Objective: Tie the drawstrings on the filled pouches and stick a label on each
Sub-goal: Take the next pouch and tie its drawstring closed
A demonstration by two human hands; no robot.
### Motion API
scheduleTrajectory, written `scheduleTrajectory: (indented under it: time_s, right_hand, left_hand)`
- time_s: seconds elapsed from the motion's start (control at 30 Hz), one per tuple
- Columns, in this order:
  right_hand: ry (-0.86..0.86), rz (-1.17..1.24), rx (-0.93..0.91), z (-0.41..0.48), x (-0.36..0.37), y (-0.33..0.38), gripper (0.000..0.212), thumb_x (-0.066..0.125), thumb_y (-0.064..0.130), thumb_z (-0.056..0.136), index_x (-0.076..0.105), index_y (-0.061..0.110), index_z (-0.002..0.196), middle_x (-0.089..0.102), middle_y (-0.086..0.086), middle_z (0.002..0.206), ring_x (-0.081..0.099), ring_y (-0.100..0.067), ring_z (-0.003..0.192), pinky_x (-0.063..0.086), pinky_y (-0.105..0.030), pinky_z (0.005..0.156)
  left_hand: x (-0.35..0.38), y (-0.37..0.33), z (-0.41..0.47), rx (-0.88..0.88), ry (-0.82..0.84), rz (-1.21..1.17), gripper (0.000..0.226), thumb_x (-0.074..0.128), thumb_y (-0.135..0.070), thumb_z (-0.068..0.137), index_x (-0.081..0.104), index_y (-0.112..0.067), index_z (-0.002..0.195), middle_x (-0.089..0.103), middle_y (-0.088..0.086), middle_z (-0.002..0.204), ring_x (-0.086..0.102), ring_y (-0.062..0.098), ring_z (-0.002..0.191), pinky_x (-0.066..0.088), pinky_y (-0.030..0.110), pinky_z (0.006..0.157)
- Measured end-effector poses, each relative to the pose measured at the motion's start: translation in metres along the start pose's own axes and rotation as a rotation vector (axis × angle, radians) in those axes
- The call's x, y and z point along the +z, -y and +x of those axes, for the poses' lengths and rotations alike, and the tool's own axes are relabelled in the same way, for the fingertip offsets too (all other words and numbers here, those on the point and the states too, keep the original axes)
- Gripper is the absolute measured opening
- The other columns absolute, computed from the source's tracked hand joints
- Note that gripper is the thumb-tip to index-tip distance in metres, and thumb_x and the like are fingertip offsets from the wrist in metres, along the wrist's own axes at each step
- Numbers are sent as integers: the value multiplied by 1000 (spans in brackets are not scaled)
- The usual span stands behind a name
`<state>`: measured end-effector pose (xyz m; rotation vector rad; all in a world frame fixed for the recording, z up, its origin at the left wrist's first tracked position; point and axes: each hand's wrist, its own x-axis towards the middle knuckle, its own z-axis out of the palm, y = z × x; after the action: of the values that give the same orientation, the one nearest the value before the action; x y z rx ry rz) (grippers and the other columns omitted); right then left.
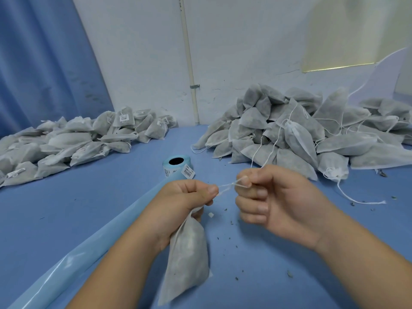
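1. Your left hand (181, 198) grips the filled pouch (187, 259) by its neck above the surface (89, 208); your right hand (269, 197) pinches the drawstring (227, 186) (knotting step).
2. Next probably calls for a snug pull, then the label roll (177, 167).

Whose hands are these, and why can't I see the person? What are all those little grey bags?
The camera sits on the person's head and looks down, so you see just their hands. The left hand grips the neck of a grey-white filled fabric pouch and pinches its thin white drawstring, which the right hand pinches too. On the blue table lie a pale blue roll of stickers, a heap of pouches with labels on the left, and a bigger heap with loose strings on the right.
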<state>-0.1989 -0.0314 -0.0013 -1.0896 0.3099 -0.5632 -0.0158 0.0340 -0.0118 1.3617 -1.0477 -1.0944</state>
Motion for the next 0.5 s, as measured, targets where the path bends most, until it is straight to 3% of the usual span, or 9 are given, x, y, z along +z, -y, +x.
scheduleTrajectory:
  time_s: [0.07, 0.13, 0.3, 0.33, 0.43, 0.5]
  right_hand:
    - [-17, -144, 161, -2, -8, 6, 6, 51, 17, 65, 53, 14, 60, 20, 1, 58, 25, -13, 46, 24, -24, 45]
    - [-53, -185, 194, -3, -14, 10, 9, 48, 18, 66, 52, 14, 59, 20, 1, 59, 24, -13, 47, 21, -26, 48]
    - [-134, 20, -34, -1, -14, 12, 10, 56, 17, 69, 51, 13, 62, 25, 3, 56, 29, -11, 45, 27, -23, 43]
    - [-180, 39, -80, 0, -14, 12, 11, 57, 16, 70, 49, 13, 63, 26, 3, 56, 29, -11, 45, 27, -23, 42]
    - [-356, 25, -188, 2, -17, 12, 13, 57, 14, 72, 49, 14, 61, 27, 2, 58, 28, -11, 47, 26, -22, 43]
    - [-461, 6, -235, 3, -21, 11, 19, 56, 12, 79, 49, 14, 62, 29, 2, 58, 29, -11, 47, 27, -21, 42]
  left_hand:
    - [-3, -1, 0, 32, -81, 84, 20, 80, -33, 65, 70, -16, 65, 51, -3, 55, 38, 11, 47, 35, 25, 52]
    - [-2, 1, 0, 58, -111, 147, 18, 76, -27, 78, 69, -15, 67, 51, -6, 53, 38, 11, 47, 33, 28, 56]
    - [-4, -1, -2, 106, -13, 215, 7, 77, -27, 82, 75, -26, 75, 63, -4, 70, 55, 11, 59, 44, 17, 56]
    - [-6, -2, -3, 103, 35, 226, 5, 80, -28, 79, 76, -29, 81, 67, -5, 77, 61, 10, 66, 48, 17, 62]
    - [-8, 0, -4, 61, 154, 317, 33, 78, -41, 67, 72, -39, 100, 70, -6, 102, 68, 14, 92, 52, 32, 88]
    - [-5, 1, -5, 52, 176, 389, 35, 74, -47, 66, 70, -44, 101, 71, -14, 101, 67, 9, 95, 54, 29, 89]
